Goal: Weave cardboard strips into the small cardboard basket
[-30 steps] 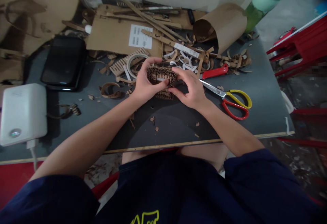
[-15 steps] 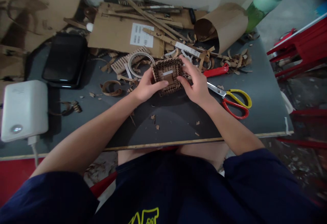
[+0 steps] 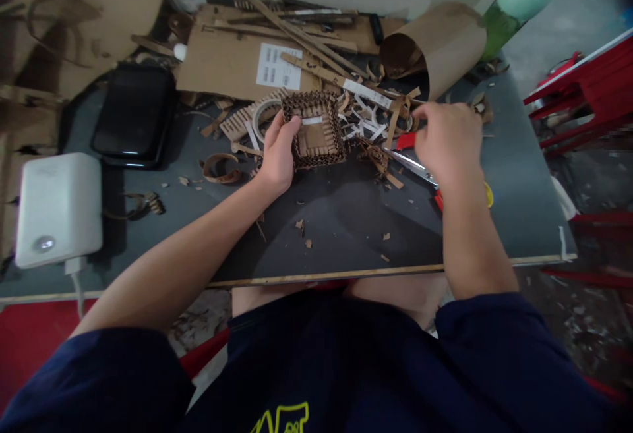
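Observation:
A small rectangular corrugated-cardboard box [image 3: 316,153], woven-looking at its rims, is tilted so its open inside faces me. My left hand [image 3: 279,156] is closed on its left side, the thumb over the rim. My right hand [image 3: 448,143] is apart from the box, with fingers bent down over a red-handled tool [image 3: 406,141]. That hand hides most of the tool, and its grip does not show. Scissors [image 3: 413,166] with red and yellow handles lie partly under my right hand and wrist. Cardboard and white paper scraps [image 3: 368,120] lie between the box and my right hand.
A flat cardboard sheet [image 3: 222,57] bears several strips. A rolled cardboard tube [image 3: 455,44] and a green bottle [image 3: 517,8] stand at the back right. At left are a black case [image 3: 131,113] and a white device [image 3: 59,209] with a cable. The table edge [image 3: 321,277] is close to me.
My right hand has let go of the box and moved right, over the red-handled tool. My left hand still holds the box, now tilted more toward me. The view has shifted slightly.

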`<state>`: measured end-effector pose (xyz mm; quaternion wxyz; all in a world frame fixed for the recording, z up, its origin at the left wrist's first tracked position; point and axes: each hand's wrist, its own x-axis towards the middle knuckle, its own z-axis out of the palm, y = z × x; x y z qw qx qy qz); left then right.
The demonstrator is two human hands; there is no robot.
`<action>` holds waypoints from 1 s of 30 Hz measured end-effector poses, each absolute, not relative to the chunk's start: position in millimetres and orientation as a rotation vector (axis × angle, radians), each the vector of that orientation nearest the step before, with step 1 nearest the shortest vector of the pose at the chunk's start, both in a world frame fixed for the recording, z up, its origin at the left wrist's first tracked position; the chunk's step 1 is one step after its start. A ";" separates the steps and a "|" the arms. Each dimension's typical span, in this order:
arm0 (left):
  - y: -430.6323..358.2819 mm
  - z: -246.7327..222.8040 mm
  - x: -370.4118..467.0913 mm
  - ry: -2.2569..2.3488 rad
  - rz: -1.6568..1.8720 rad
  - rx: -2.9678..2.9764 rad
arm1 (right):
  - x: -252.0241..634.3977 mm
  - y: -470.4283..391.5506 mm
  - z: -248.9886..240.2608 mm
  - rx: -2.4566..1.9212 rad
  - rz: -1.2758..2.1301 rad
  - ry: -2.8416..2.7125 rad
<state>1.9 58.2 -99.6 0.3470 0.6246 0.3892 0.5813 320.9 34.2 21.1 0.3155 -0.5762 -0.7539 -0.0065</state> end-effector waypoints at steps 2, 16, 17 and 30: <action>63.9 -109.1 -2.0 1.074 1.507 1.520 | 345.5 41.7 18.0 -1.578 -0.005 -2.088; 44.4 -78.9 9.4 1.136 1.404 1.093 | 289.3 -10.6 94.0 -2.182 -0.462 -2.001; 47.0 -82.7 7.9 1.133 1.394 1.098 | 287.6 -10.8 93.6 -2.146 -0.421 -1.938; 53.8 -98.2 0.0 1.136 1.451 1.254 | 247.0 -23.3 63.1 -1.503 0.018 -2.334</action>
